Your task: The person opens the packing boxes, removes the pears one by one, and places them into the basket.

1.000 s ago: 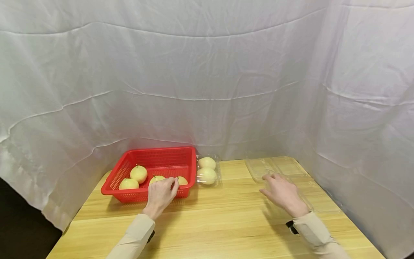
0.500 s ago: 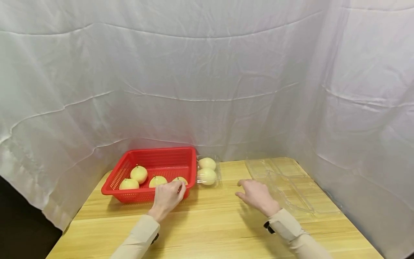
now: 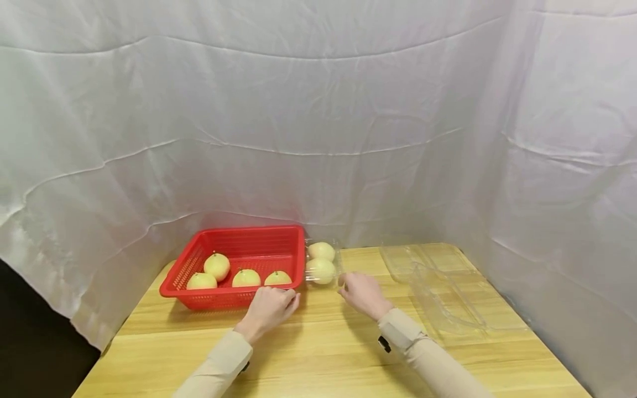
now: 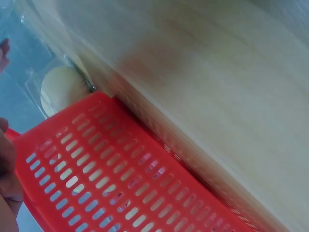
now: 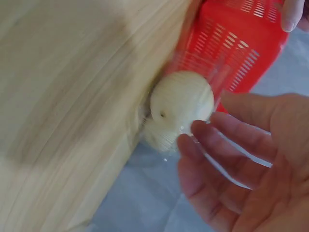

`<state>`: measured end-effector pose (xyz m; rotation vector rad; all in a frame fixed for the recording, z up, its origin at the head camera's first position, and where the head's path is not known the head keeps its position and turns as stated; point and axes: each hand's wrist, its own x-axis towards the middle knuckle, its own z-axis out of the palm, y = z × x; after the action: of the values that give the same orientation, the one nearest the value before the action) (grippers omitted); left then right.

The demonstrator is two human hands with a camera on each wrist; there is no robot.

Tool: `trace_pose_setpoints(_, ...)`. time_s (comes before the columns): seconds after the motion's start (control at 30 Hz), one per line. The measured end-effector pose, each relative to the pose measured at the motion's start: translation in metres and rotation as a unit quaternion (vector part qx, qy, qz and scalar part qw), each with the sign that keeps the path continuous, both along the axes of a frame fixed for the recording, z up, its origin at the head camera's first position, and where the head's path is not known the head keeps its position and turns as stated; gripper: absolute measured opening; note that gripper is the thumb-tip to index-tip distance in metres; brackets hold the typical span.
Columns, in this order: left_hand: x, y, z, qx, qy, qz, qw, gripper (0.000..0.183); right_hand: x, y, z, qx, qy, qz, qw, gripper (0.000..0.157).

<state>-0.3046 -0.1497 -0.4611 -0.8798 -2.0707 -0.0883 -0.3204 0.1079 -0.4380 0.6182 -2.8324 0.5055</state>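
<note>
My right hand, fingers spread and loosely bent, reaches beside the clear plastic box that holds two pale yellow pears. In the right wrist view its fingertips overlap the near pear, and the palm holds nothing. My left hand hovers at the front right corner of the red perforated basket, loosely curled with nothing seen in it. Only part of that hand shows at the left wrist view's edge, close to the basket rim. Several pears with stems lie inside the basket.
More clear plastic boxes lie opened out on the right side of the wooden table. A pale grey curtain hangs behind the table and along both sides.
My right hand has moved left from over the clear boxes on the right to the box with two pears. My left hand has shifted slightly right and toward me along the basket's front.
</note>
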Motion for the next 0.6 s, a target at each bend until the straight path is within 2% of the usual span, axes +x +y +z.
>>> trace_pose_setpoints(0.13,0.004,0.002,-0.003,-0.017,-0.052,0.004,0.9985,0.034,-0.013,-0.008,-0.004,-0.022,0.040,0.004,0.999,0.011)
trace_pose_setpoints(0.3,0.006,0.004,-0.007,-0.046,-0.093,0.016,0.9945,0.036,-0.030,-0.009,-0.010,-0.027,0.085,0.008,0.996,0.028)
trace_pose_setpoints(0.43,0.007,0.006,-0.009,-0.059,-0.109,0.018,0.9922,0.035,-0.044,-0.009,-0.013,-0.016,0.096,0.033,0.995,0.036)
trace_pose_setpoints(0.6,0.008,0.008,-0.009,-0.057,-0.113,0.013,0.9919,0.033,-0.052,-0.009,-0.012,-0.007,0.092,0.066,0.994,0.035)
